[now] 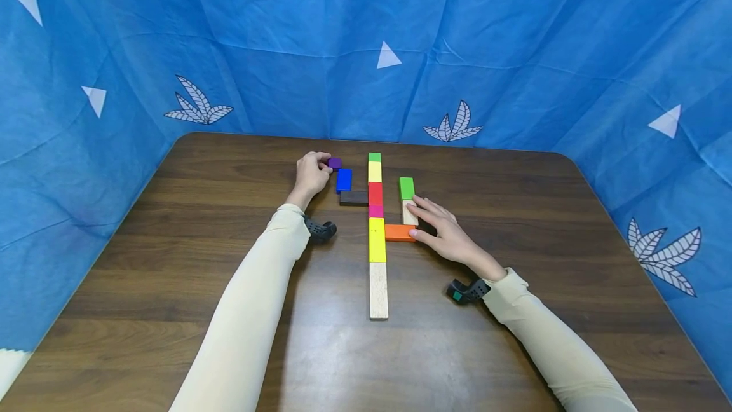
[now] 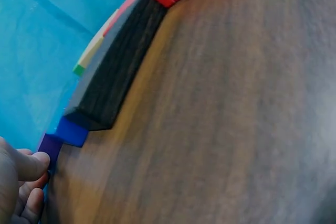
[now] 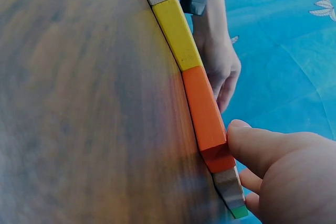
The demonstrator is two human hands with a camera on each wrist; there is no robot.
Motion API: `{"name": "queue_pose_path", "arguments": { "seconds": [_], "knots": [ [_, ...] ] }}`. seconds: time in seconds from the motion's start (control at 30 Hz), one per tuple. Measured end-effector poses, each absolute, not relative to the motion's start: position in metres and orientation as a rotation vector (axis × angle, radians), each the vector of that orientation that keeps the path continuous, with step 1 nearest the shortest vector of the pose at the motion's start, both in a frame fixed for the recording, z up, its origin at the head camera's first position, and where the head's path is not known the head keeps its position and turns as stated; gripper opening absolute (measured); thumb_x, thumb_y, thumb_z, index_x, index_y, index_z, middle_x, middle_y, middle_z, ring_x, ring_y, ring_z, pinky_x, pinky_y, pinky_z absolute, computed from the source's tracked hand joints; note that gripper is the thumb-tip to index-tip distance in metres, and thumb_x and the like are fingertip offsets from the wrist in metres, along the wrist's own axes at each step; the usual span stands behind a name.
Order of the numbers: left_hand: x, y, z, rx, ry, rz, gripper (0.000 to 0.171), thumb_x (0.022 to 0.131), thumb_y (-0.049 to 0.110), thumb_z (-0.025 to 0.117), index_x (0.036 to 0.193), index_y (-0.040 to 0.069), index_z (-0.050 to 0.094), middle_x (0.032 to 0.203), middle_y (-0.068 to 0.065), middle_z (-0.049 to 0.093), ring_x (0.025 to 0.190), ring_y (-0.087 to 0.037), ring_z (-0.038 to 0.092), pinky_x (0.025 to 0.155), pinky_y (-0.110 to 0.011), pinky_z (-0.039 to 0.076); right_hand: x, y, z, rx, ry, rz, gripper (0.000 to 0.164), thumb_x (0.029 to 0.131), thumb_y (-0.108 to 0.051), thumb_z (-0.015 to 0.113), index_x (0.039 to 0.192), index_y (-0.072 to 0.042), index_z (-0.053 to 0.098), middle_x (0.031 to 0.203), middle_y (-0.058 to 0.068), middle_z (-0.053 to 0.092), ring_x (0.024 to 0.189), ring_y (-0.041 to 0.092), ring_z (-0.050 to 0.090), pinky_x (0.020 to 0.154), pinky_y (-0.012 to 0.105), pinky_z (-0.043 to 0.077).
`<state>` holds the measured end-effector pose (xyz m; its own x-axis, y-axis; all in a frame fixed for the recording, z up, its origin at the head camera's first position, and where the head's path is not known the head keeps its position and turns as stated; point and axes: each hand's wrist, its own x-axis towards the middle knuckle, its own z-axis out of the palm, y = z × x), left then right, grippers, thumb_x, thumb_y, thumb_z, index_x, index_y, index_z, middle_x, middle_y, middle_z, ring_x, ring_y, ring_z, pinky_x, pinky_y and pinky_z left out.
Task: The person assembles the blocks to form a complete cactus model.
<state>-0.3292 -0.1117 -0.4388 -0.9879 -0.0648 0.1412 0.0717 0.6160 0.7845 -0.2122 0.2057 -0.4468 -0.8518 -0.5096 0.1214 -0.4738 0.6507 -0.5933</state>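
At the upper left of the block layout, my left hand (image 1: 312, 173) pinches a small purple block (image 1: 335, 163) between thumb and fingers. That block sits just off the far corner of a blue block (image 1: 344, 180). A black block (image 1: 354, 198) joins the blue one to the central column. On the other side, my right hand (image 1: 443, 229) lies with fingers extended, the thumb (image 3: 247, 142) touching the end of an orange block (image 3: 206, 111). Its other fingers rest by a plain wooden block (image 1: 409, 212), beyond which lies a green block (image 1: 406, 188).
Down the middle runs a column: a small green block (image 1: 374, 157), pale yellow block (image 1: 374, 171), red block (image 1: 375, 193), pink block (image 1: 375, 211), yellow block (image 1: 377, 240) and long wooden block (image 1: 379, 291). A blue cloth (image 1: 297, 81) hangs behind the brown table (image 1: 200, 208).
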Motion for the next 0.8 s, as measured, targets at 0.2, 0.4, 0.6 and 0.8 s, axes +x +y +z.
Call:
{"name": "queue_pose_path", "arguments": {
  "seconds": [0.2,0.4,0.6,0.8],
  "knots": [
    [-0.3269,-0.1105,-0.4402,-0.048,-2.691,-1.314,0.036,0.090,-0.003,0.061,0.126,-0.003,0.063,0.109,-0.019,0.062,0.103,-0.031,0.058,0.099,-0.041,0.044,-0.2121,0.2053,-0.4465,-0.840,2.799,-0.984,0.061,0.096,-0.028,0.062,0.150,-0.013,0.040,0.161,0.011,0.028,0.149,0.038,0.019,0.116,0.064,0.011],
    [-0.3257,-0.1099,-0.4418,-0.081,-2.666,-1.317,0.040,0.087,-0.008,0.057,0.127,-0.003,0.062,0.115,-0.021,0.063,0.104,-0.032,0.061,0.096,-0.040,0.047,-0.2107,0.2058,-0.4458,-0.831,2.799,-0.979,0.061,0.096,-0.029,0.062,0.151,-0.013,0.040,0.161,0.011,0.027,0.149,0.038,0.018,0.117,0.063,0.010],
    [-0.3238,-0.1084,-0.4415,-0.099,-2.655,-1.320,0.041,0.086,-0.009,0.054,0.126,-0.002,0.063,0.115,-0.019,0.064,0.106,-0.032,0.061,0.101,-0.041,0.043,-0.2114,0.2058,-0.4469,-0.835,2.802,-0.986,0.061,0.096,-0.029,0.062,0.150,-0.013,0.040,0.161,0.011,0.027,0.149,0.038,0.018,0.116,0.064,0.010],
    [-0.3219,-0.1066,-0.4408,-0.126,-2.624,-1.336,0.043,0.084,-0.011,0.051,0.125,-0.003,0.064,0.115,-0.020,0.066,0.105,-0.032,0.063,0.103,-0.042,0.040,-0.2114,0.2055,-0.4455,-0.841,2.803,-0.995,0.061,0.096,-0.027,0.062,0.150,-0.012,0.040,0.161,0.012,0.027,0.149,0.038,0.018,0.116,0.064,0.010]
  ]
}}
